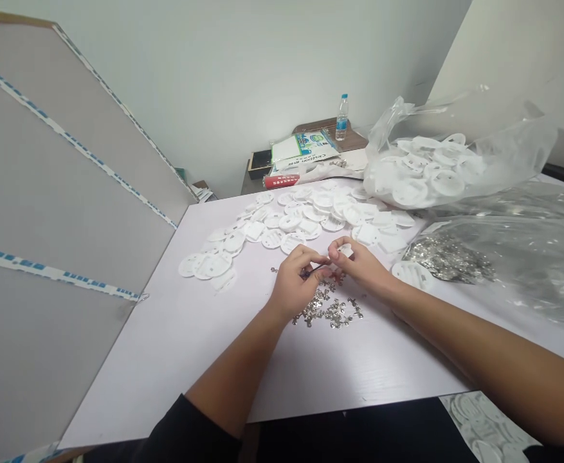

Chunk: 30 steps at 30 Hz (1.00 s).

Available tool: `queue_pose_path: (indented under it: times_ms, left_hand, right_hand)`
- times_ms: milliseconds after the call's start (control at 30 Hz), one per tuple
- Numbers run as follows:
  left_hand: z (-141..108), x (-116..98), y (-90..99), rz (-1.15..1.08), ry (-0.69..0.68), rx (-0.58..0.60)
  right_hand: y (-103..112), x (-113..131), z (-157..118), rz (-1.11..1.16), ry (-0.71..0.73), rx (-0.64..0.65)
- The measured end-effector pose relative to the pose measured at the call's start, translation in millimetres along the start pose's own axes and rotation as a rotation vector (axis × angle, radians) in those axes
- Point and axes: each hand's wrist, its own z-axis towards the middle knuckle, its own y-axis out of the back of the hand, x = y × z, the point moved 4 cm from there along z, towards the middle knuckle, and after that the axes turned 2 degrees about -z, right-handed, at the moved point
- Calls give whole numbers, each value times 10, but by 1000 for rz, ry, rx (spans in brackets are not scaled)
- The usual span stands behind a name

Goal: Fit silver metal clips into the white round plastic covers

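Note:
Fingers of my left hand [297, 283] are closed on a thin dark tool [314, 270] above the middle of the table. My right hand [352, 262] is beside it, thumb and fingers pinched together at the tool's far end; whatever small thing they hold is hidden. A pile of small metal clips [332, 310] lies just below both hands. Behind them spreads a heap of round white plastic discs [291, 222], some with square parts on them.
A clear bag of white discs [431, 170] and a bag of metal clips [448, 257] lie at the right. A grey partition [69, 225] edges the table [190, 360] on the left. A water bottle [342, 118] and a red box [282, 181] are behind.

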Motion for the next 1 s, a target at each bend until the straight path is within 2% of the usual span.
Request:
queue_pose_path:
  times_ms: [100, 233, 333, 567, 733, 867, 1000]
  left_hand:
    - [6, 66, 14, -150, 153, -1]
    - [-10, 169, 49, -363, 390, -16]
    - [-12, 181, 56, -473, 461, -7]
    - [-7, 155, 65, -502, 467, 17]
    - [-11, 154, 25, -502, 471, 65]
    - [-28, 145, -7, -490, 485, 113]
    - [-41, 141, -14, -481, 483, 126]
  right_hand:
    - [-78, -40, 9, 164, 3, 125]
    - [-20, -32, 20, -40, 170, 125]
    - [-12, -29, 17, -46, 173, 162]
    - [-31, -52, 10, -41, 152, 138]
    - [33, 9, -17, -133, 328, -5]
    - [43, 90, -56, -269, 444, -16]
    - [44, 124, -72, -283, 484, -30]
